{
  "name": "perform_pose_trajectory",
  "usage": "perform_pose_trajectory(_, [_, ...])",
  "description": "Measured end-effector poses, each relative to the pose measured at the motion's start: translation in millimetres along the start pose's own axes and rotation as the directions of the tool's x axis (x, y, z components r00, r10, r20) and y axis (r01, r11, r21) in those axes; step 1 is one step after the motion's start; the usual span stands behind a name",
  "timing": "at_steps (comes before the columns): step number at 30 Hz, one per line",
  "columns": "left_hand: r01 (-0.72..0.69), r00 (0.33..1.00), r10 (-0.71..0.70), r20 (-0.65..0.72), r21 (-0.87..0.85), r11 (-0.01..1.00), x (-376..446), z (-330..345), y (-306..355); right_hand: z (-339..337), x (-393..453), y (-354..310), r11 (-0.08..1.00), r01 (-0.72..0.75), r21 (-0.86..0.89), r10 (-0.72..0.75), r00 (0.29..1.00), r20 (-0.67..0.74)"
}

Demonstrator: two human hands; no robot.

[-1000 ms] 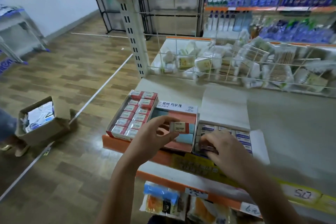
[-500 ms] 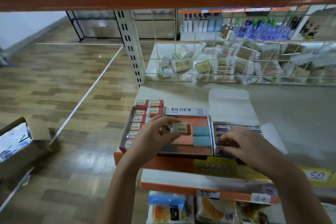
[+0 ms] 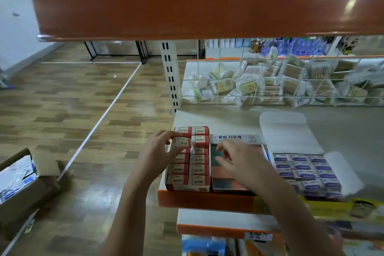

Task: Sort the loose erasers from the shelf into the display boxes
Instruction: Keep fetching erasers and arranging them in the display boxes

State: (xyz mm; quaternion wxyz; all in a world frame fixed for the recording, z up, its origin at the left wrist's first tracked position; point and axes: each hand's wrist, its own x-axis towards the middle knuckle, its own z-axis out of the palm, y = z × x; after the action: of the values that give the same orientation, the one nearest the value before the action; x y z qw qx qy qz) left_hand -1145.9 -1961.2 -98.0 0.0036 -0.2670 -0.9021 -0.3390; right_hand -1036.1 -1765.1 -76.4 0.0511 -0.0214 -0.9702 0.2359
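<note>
Three display boxes stand side by side at the shelf's front edge. The left box (image 3: 187, 186) holds two rows of red-and-white erasers. My left hand (image 3: 160, 153) pinches one red-and-white eraser (image 3: 184, 143) just above that box's left row, near its far end. The middle box (image 3: 234, 139), with a white Korean-lettered back flap, holds orange and dark slabs. My right hand (image 3: 239, 160) hovers over it, fingers loosely curled, holding nothing I can see. The right box (image 3: 291, 129), lid flap open, is filled with blue-and-white erasers (image 3: 305, 169).
An orange shelf board (image 3: 187, 2) hangs close overhead. Behind the boxes lies bare grey shelf (image 3: 342, 131), then a wire fence (image 3: 259, 81) with packs of cotton swabs. A cardboard carton (image 3: 22, 189) sits on the wooden floor at left. A lower shelf shows packaged goods.
My left hand carried the red-and-white eraser from over the middle box to the left box. My right hand left the blue-and-white box and now hovers over the middle box.
</note>
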Motion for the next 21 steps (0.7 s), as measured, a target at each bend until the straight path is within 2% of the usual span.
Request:
perform_pose_trajectory(8, [-0.03, 0.997, 0.016, 0.078, 0.181, 0.983, 20.2, 4.7, -17.3, 37.5, 15.8, -9.0, 0.988, -0.136, -0.072, 0.137, 0.991, 0.01])
perform_pose_trajectory(16, [-0.062, 0.998, 0.056, 0.042, 0.165, 0.984, 23.6, 11.4, -18.5, 40.4, 14.8, -10.8, 0.979, -0.198, -0.041, 0.198, 0.98, 0.002])
perform_pose_trajectory(21, [-0.089, 0.996, 0.091, 0.004, 0.237, 0.967, 23.7, 11.5, -16.6, 36.9, 16.0, -10.2, 0.977, -0.208, -0.039, 0.209, 0.977, 0.026])
